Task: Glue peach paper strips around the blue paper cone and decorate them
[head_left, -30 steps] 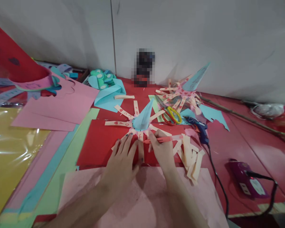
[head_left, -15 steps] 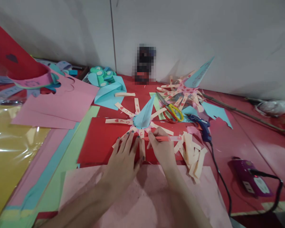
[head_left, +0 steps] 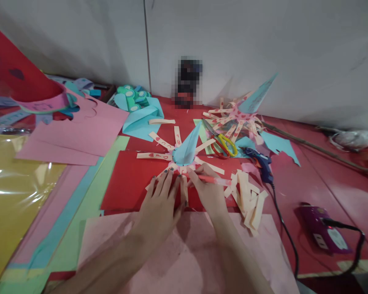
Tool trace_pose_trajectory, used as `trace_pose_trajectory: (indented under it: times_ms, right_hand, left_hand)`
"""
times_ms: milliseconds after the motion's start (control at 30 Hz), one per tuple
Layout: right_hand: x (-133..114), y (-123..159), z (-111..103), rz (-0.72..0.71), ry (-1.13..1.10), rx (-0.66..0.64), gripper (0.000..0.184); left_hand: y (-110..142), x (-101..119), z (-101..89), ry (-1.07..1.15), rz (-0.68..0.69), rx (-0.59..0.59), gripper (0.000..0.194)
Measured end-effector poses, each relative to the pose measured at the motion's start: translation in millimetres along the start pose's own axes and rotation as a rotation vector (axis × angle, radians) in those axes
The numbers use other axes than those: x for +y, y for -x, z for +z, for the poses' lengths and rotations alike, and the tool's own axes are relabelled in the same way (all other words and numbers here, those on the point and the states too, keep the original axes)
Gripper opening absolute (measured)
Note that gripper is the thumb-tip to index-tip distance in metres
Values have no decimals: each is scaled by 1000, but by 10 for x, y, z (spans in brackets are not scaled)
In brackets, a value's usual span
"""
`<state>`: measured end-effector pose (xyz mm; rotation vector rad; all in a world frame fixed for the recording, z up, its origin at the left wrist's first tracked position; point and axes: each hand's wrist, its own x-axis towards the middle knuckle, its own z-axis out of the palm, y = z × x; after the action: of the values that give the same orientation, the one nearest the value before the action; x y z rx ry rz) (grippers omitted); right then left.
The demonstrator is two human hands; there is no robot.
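Observation:
A light blue paper cone [head_left: 185, 149] rises from a ring of cream paper strips spread like rays on a red sheet [head_left: 122, 181]. Red letters and hearts mark several strips, among them the strip [head_left: 152, 156] at the left. My left hand [head_left: 161, 204] lies with fingers outstretched over the near strips, pressing on them. In my right hand [head_left: 210, 196] a red pen [head_left: 210, 179] is pinched, its tip at the strip [head_left: 184, 191] facing me. Beside that hand lies a loose pile of cream strips [head_left: 250, 202].
A second cone craft [head_left: 253, 100] stands at the back right, near yellow-and-red scissors [head_left: 227, 145] and a blue glue gun [head_left: 262, 163] with a cable. A purple power box [head_left: 323, 228] sits right. Pink sheets [head_left: 70, 139] and a red cone [head_left: 27, 71] are left.
The pen's rear end has dipped slightly as my right hand shifts a little at the near strip. My left hand stays in place.

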<state>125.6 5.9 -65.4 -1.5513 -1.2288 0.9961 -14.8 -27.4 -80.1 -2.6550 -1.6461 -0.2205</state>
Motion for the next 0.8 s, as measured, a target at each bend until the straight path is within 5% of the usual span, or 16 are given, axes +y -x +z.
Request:
trace_pose_trajectory:
  times_ms: [800]
  right_hand:
    - [-54,-1,-9,-28,135,61,26]
  left_hand:
    - [-2,6,-16,42,-13,-32,51]
